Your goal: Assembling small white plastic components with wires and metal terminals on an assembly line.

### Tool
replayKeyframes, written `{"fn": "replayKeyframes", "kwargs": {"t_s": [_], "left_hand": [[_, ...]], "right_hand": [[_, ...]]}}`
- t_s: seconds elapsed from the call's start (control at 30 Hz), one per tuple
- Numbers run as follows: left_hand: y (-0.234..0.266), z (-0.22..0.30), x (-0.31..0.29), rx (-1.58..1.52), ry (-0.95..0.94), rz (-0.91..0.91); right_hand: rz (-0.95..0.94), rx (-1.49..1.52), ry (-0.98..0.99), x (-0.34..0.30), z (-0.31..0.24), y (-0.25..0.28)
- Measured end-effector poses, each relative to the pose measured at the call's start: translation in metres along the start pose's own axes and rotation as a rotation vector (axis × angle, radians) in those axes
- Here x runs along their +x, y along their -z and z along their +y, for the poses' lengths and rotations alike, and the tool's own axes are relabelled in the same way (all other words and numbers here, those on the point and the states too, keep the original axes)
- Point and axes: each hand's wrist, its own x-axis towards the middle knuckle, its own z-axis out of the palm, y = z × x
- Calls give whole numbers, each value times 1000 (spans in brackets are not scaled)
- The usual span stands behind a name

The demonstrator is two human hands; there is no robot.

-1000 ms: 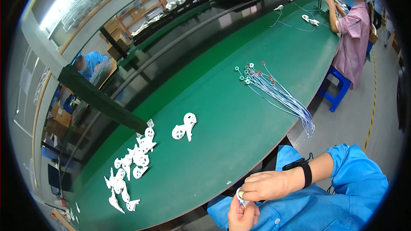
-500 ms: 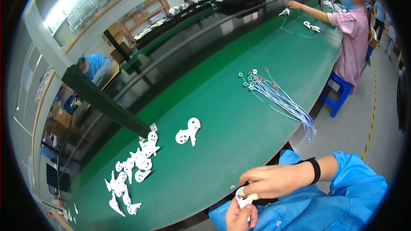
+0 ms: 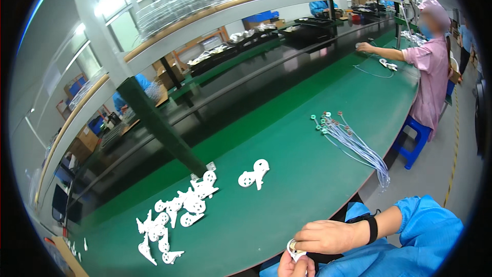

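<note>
Close to my body, at the table's near edge, my left hand [image 3: 293,268] grips a small white plastic part [image 3: 295,252] with a round ring-shaped end. My right hand [image 3: 330,236] reaches over from the right, its fingers bent and pressed onto that round end. Whether a smaller piece sits under those fingertips is hidden. Farther out on the green table [image 3: 287,200] lie a pair of white plastic parts [image 3: 254,174] with round spoked ends. To their left spreads a loose pile of similar white parts [image 3: 195,204].
A bundle of pale blue cables [image 3: 359,146] with green and brown round ends lies to the right, its tail over the table edge. A dark green post [image 3: 159,128] rises beyond the pile. A co-worker in pink [image 3: 430,66] works at the far right near a blue stool [image 3: 414,138].
The view has tilted up and turned left, so table things appear lower and farther right. My right fingers have shifted over the part's round end. The co-worker's outstretched hand has moved slightly.
</note>
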Motion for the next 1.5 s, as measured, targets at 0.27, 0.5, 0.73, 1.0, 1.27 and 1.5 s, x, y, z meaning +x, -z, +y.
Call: {"fn": "replayKeyframes", "kwargs": {"t_s": [0.27,0.5,0.73,1.0,1.27,1.5], "left_hand": [[9,-6,3,54,-77,-29],[12,2,13,108,-149,16],[37,15,8,114,-161,-28],[84,69,-7,291,-367,205],[139,102,8,459,-455,336],[143,169,122,1598,-746,455]], "right_hand": [[-67,75,-28,18,-2,-11],[60,244,-269,28,0,-31],[14,279,-231,65,12,-1],[788,113,-745,104,227,145],[602,234,-883,84,218,90],[-78,-241,-454,142,171,-11]]}}
